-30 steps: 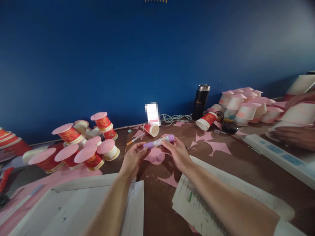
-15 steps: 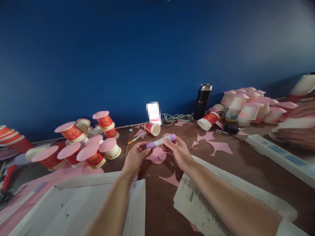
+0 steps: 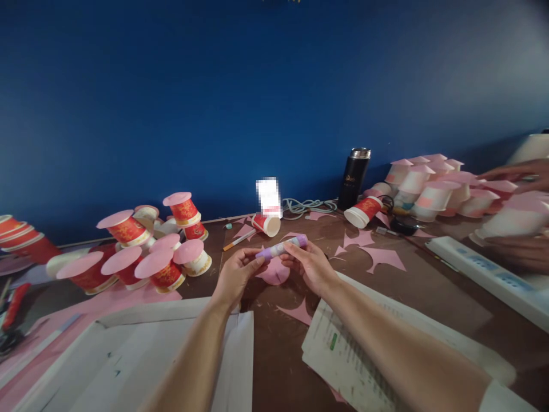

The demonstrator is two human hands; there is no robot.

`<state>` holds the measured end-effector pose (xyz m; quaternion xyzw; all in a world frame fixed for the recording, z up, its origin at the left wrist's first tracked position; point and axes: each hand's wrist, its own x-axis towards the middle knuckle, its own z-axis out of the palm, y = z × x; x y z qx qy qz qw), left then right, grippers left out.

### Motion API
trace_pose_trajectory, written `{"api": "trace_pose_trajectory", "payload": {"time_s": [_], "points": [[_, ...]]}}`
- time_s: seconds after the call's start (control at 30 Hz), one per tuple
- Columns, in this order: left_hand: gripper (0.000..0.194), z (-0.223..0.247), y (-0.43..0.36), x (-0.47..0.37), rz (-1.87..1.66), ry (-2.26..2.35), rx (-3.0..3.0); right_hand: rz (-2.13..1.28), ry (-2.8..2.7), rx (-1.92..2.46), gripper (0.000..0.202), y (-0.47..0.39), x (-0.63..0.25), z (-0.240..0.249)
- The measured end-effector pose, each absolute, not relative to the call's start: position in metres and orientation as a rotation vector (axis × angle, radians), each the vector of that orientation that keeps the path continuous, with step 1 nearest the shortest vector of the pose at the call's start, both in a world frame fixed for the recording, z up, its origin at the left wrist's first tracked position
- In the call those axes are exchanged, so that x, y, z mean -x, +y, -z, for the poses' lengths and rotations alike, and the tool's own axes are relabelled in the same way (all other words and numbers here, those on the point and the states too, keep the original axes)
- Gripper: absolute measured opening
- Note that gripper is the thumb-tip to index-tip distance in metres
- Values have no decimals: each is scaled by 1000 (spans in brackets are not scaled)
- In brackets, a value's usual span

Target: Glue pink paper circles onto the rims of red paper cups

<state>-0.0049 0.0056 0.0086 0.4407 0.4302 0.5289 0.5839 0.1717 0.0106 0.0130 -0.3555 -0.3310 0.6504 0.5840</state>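
Note:
A purple and white glue stick lies across my fingers, its left end lower than its right. My left hand pinches its left end between thumb and fingers. Near the other end, my right hand grips it with the thumb on top. Below the stick a round pink paper disc lies on the brown table, partly hidden by the stick and my fingers. A red and white paper cup rests on its side just beyond my hands.
Red cups topped with pink discs crowd the left, beside a white box lid. Pink-topped white cups, a black flask and a power strip stand right. A co-worker's hands handle a cup at far right.
My hands and the glue stick stay almost where they were. At the far right, the co-worker's hands and the cup have shifted, with one hand now reaching towards the pink-topped cups.

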Motion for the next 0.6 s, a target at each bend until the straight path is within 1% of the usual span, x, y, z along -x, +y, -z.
{"api": "trace_pose_trajectory", "payload": {"time_s": [0.2, 0.37, 0.6], "points": [[37, -8, 5, 7, -1225, 1011, -1053, -1538, -788, 819, 34, 9, -170, -12], [39, -8, 5, 6, -1218, 1031, -1072, -1524, -822, 836, 36, 8, -168, -11], [37, -9, 4, 4, -1219, 1039, -1095, -1499, -811, 832, 38, 5, -165, -15]]}}
